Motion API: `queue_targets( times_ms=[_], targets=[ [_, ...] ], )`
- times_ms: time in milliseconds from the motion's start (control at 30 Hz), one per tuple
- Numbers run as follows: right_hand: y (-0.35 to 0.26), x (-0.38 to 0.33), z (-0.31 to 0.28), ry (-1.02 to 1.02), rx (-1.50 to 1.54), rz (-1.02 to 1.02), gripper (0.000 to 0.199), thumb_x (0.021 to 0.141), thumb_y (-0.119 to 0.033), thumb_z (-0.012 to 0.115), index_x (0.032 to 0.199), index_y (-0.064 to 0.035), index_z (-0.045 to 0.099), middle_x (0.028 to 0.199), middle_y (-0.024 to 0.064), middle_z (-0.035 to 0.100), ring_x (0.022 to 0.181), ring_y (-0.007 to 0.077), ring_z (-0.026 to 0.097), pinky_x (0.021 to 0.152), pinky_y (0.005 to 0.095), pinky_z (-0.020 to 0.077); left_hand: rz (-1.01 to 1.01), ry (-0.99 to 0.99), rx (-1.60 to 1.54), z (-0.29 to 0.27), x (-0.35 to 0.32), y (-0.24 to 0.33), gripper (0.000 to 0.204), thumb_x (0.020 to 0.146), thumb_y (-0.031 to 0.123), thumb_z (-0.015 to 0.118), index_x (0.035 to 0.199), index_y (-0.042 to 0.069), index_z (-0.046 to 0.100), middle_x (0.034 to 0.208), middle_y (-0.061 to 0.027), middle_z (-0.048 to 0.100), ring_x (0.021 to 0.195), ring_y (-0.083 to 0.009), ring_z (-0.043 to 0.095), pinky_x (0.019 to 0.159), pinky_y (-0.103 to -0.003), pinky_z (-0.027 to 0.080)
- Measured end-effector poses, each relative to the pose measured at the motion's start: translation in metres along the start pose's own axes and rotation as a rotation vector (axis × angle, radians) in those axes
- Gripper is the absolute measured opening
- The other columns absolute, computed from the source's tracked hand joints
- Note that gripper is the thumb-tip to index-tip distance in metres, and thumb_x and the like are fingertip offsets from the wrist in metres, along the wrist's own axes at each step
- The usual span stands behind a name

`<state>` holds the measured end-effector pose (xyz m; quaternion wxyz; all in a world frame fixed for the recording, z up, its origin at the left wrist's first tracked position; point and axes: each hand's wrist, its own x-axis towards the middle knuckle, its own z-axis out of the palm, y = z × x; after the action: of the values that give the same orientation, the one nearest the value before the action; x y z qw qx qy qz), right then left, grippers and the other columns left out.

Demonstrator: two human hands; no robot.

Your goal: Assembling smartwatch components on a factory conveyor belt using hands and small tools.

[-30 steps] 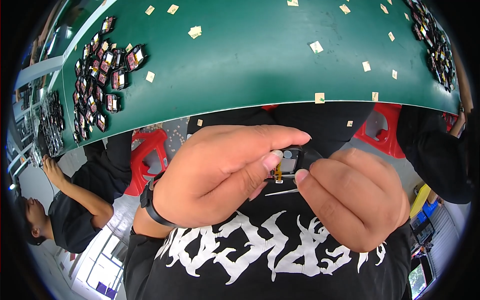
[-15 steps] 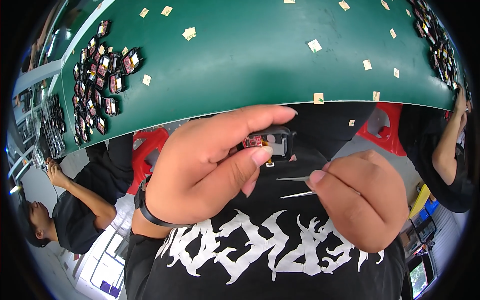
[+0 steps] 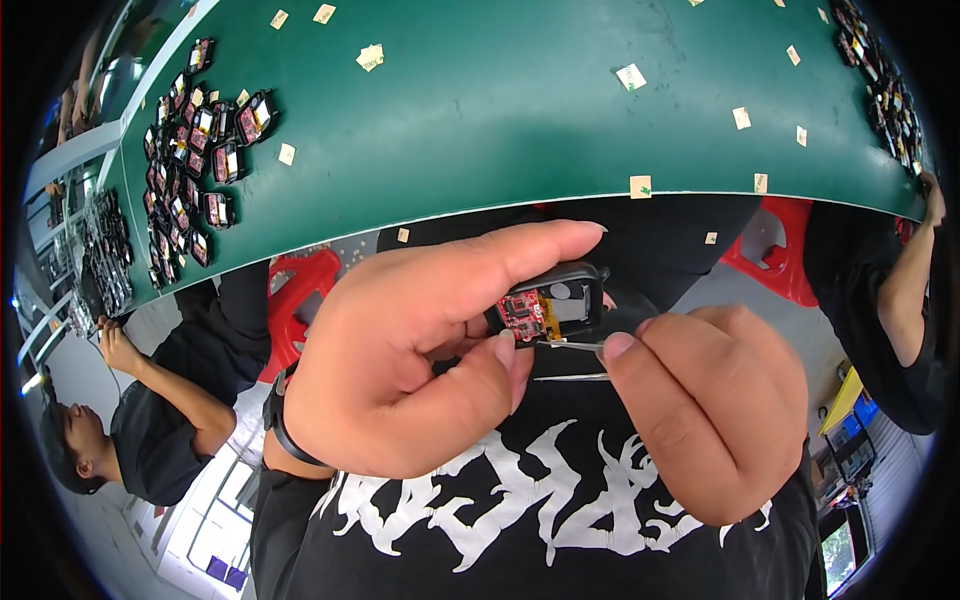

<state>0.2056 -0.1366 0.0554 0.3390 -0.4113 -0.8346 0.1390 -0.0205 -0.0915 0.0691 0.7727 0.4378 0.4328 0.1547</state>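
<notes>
Between its thumb and fingers, my left hand [image 3: 420,350] grips a small black device housing [image 3: 597,300]. Its open face shows a red circuit board [image 3: 522,313], a yellow-brown flex cable [image 3: 551,318] and a grey part with a round spot. My right hand [image 3: 715,405] pinches metal tweezers [image 3: 575,378], whose two prongs are spread apart. The upper prong reaches the lower edge of the housing by the flex cable; whether it touches I cannot tell. My left fingers hide the housing's left end.
On the green table [image 3: 480,110] lie scattered small paper labels [image 3: 631,77]. Piles of similar housings [image 3: 190,160] stand at the left and far right. Co-workers sit on both sides, one with an arm [image 3: 905,290] at the right pile. Red stools [image 3: 300,295] stand below the table edge.
The tweezers have moved left and up to the housing's lower edge. My left thumb has slid back, uncovering more of the red board, and the housing has shifted slightly right.
</notes>
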Motion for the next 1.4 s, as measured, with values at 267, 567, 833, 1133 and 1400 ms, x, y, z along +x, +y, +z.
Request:
queue_targets(
  times_ms=[267, 567, 833, 1133, 1400],
  targets=[
    [-0.013, 0.004, -0.005, -0.054, -0.173, -0.01, 0.035, 0.056, -0.004, 0.074, 0.089, 0.0086, 0.072, 0.082, 0.0169, 0.065, 0.059, 0.0244, 0.059, 0.045, 0.0291, 0.0439, 0.111, -0.024, 0.194, 0.003, 0.002, -0.005, 0.06, 0.087, -0.011, 0.042, 0.147, -0.01, 0.046, 0.121, -0.0191, 0.072, 0.068, -0.003, 0.056, 0.065, -0.017, 0.048],
    [-0.017, -0.001, -0.014, -0.073, -0.16, 0.034, 0.033, 0.058, -0.004, 0.075, 0.088, 0.0082, 0.072, 0.083, 0.0162, 0.065, 0.06, 0.0247, 0.06, 0.046, 0.0306, 0.0454, 0.187, 0.003, 0.335, 0.009, 0.003, -0.006, 0.063, 0.082, -0.013, 0.042, 0.144, -0.009, 0.05, 0.117, -0.0171, 0.074, 0.067, -0.003, 0.058, 0.063, -0.017, 0.048],
    [-0.007, -0.002, -0.018, -0.08, -0.122, 0.031, 0.037, 0.056, -0.005, 0.072, 0.09, 0.0093, 0.072, 0.081, 0.0166, 0.065, 0.06, 0.0251, 0.062, 0.048, 0.0307, 0.0486, 0.18, -0.014, 0.322, 0.01, 0.002, -0.003, 0.066, 0.078, -0.014, 0.039, 0.143, -0.009, 0.052, 0.115, -0.0177, 0.075, 0.066, -0.003, 0.059, 0.063, -0.017, 0.05],
    [-0.007, -0.005, -0.008, -0.032, -0.011, 0.017, 0.033, 0.056, -0.005, 0.074, 0.086, 0.0093, 0.072, 0.08, 0.0171, 0.065, 0.058, 0.0251, 0.061, 0.045, 0.0305, 0.047, 0.251, -0.075, 0.35, 0.008, 0.004, -0.007, 0.071, 0.075, -0.015, 0.033, 0.142, -0.008, 0.054, 0.114, -0.0164, 0.075, 0.065, -0.0045, 0.061, 0.062, -0.018, 0.052],
    [0.002, -0.012, -0.008, -0.034, 0.007, -0.061, 0.032, 0.054, -0.007, 0.074, 0.083, 0.0074, 0.07, 0.076, 0.0135, 0.063, 0.057, 0.0243, 0.061, 0.045, 0.0302, 0.0453, 0.243, -0.125, 0.284, 0.007, 0.005, -0.012, 0.074, 0.073, -0.016, 0.029, 0.142, -0.007, 0.055, 0.116, -0.018, 0.074, 0.066, -0.0062, 0.062, 0.063, -0.02, 0.052]
  ],
)
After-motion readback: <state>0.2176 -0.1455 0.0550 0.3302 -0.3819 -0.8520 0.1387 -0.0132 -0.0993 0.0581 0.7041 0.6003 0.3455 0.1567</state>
